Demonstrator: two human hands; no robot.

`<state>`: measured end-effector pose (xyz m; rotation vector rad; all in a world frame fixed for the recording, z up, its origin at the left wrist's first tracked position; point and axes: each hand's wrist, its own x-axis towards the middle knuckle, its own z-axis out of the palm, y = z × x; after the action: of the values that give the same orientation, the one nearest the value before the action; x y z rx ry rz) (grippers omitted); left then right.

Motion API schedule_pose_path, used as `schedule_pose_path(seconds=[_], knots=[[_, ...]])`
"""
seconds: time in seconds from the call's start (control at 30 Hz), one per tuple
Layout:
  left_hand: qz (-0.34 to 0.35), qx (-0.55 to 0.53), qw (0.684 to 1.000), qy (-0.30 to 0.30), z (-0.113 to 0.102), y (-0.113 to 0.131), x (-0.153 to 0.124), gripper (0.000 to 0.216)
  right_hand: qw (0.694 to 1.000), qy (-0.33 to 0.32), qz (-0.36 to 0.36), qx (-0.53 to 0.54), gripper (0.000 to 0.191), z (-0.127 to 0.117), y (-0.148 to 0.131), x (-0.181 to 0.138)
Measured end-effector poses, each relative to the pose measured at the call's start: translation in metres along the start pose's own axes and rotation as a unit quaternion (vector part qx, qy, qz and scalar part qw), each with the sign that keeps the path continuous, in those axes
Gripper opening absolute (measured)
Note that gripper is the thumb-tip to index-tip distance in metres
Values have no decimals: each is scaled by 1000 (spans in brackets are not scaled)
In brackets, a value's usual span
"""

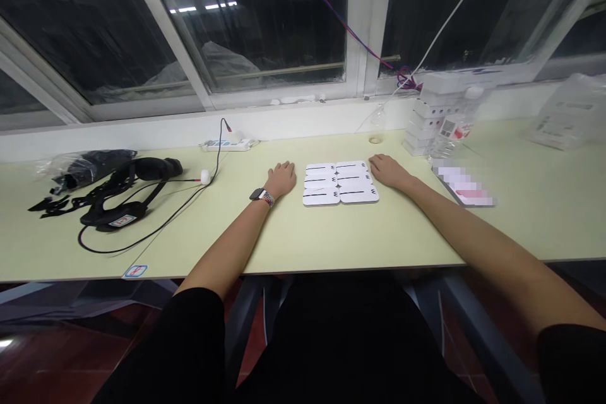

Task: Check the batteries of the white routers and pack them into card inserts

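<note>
Several white cards with rounded corners [358, 194] lie in two columns on the pale yellow-green table [303, 240]. Each bears a black line, and letters like a sideways W or M show along their right edges. My left hand [282, 179] rests on the tabletop just left of the cards, fingers a little apart, holding nothing; a dark watch with a patterned band [262, 196] is on that wrist. To the right of the cards, close to the upper corner, my right hand [387, 170] lies on the table with loosely bent fingers and nothing visible in it.
A black headset [127, 192] and its cable lie at left, near a power strip [230, 144]. Toward the right stand stacked white boxes [421, 129], a clear bottle [452, 132] and a partly blurred flat item [466, 189]. A plastic bag [565, 113] sits far right.
</note>
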<state>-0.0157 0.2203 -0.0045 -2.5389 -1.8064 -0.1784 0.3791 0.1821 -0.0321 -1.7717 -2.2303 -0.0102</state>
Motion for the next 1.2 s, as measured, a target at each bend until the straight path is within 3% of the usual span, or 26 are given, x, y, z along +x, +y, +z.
schedule_pose_path(seconds=[0.43,1.2], knots=[[-1,0,1000,2,-2,1,-1,41,1000,1,-1,-2,42,-2,-2,-1],[-2,0,1000,-3,0,1,0,49,1000,-2,1,2,44,-1,0,-1]])
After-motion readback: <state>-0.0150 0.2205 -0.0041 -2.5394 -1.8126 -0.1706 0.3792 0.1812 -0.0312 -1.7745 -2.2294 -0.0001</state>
